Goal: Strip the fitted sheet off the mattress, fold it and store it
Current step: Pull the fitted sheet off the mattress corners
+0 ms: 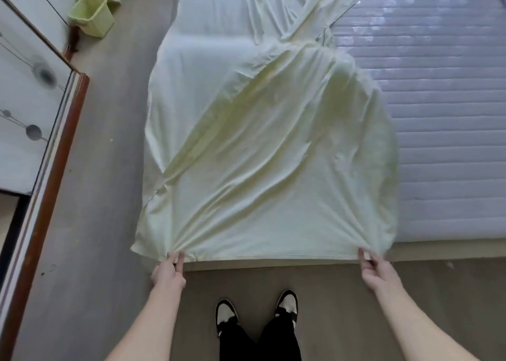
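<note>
From the head view, the sheet [268, 152] runs lengthwise away from the person, its long axis pointing to the far end of the mattress [438, 114], whose quilted, glossy right side already lies bare. Its near hem sits along the near edge of the bed, stretched between both hands. The left hand [168, 271] pinches the hem near its left corner; the right hand [375, 269] pinches it near the right corner, so each is equally close. The cloth is thin, pale yellow, soft and creased, with a diagonal fold twisting toward the far right. A green bin [91, 16] stands on the far-left floor. I'd guess folding comes next.
</note>
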